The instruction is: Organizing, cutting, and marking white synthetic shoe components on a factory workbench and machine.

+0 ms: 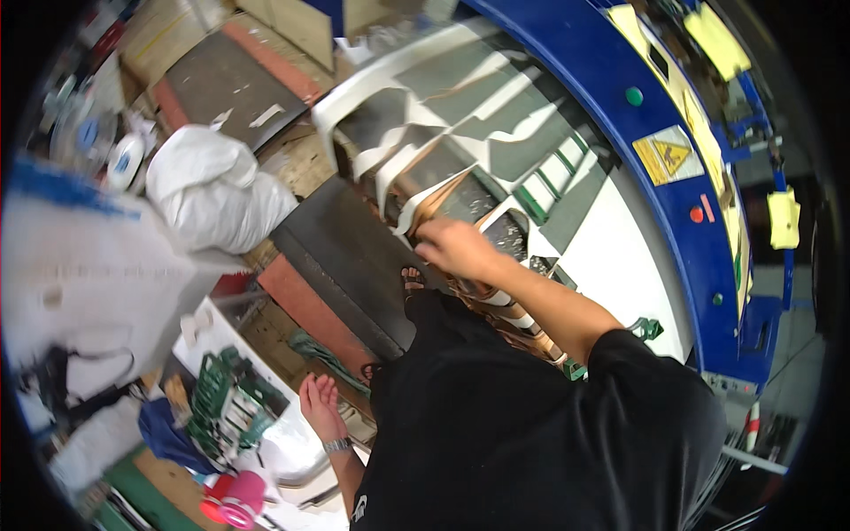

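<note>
My right hand [456, 250] reaches over the front edge of a machine bed, its fingers closed at the rim of a white cut-out sheet [385, 146]. The sheet is a web with large openings, white on top with brown showing at its turned edges. Close to the hand it stands up and curls, and motion blurs it. The fingertips are partly hidden. My left hand [322, 405] hangs low over the left side, palm up, fingers loosely bent, with nothing in it. A metal-banded watch [338, 444] is on that wrist.
A blue machine beam [611, 97] with buttons and a yellow warning label curves along the right. A stuffed white bag [212, 190] stands left of a dark step [341, 252]. Green cut pieces [217, 403] fill a white bin, beside a pink cup [243, 500].
</note>
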{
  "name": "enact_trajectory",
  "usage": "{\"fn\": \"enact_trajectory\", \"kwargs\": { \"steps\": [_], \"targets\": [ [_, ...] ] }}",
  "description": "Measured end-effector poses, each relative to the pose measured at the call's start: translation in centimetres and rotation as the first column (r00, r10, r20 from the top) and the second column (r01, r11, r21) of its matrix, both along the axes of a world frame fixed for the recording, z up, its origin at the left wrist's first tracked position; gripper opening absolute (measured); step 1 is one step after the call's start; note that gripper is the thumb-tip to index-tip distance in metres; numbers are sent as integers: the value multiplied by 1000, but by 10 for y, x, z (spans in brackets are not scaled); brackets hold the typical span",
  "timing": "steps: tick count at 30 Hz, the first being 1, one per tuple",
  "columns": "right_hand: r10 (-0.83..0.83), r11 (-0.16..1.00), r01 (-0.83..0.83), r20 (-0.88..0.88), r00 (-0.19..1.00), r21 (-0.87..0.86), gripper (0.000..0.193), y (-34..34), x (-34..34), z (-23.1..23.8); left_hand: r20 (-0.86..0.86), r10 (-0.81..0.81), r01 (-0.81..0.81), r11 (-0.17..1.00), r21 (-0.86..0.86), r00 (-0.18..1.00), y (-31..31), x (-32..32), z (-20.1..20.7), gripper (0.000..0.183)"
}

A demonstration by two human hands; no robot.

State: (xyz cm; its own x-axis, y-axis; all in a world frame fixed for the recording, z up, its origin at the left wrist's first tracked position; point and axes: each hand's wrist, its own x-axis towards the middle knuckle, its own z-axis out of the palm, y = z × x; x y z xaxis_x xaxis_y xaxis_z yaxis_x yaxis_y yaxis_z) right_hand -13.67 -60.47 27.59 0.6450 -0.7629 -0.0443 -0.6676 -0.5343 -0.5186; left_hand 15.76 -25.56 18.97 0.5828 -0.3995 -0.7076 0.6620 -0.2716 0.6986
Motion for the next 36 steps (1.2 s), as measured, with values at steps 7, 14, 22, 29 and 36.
{"fn": "enact_trajectory", "kwargs": {
  "steps": [7,14,22,29,36],
  "targets": [
    [-653,755,616,-168,739,-224,87,-60,-173,49,64,-704,682,656,-323,707,-309,-93,77,34],
    [-593,791,611,-264,760,-19,98,-86,-177,31,218,-969,924,21,-383,113,-469,-261,75,30],
    [-603,743,654,-283,746,139,101,-98,-180,31,134,-975,938,-208,-279,-176,-509,-273,40,30],
    [-667,689,722,-333,666,64,105,-103,-164,26,39,-969,904,-242,-353,-244,-518,-269,33,32],
    [-642,682,709,-316,699,181,98,-108,-176,28,114,-965,905,-263,-335,-238,-511,-264,37,31]
  ]
}}
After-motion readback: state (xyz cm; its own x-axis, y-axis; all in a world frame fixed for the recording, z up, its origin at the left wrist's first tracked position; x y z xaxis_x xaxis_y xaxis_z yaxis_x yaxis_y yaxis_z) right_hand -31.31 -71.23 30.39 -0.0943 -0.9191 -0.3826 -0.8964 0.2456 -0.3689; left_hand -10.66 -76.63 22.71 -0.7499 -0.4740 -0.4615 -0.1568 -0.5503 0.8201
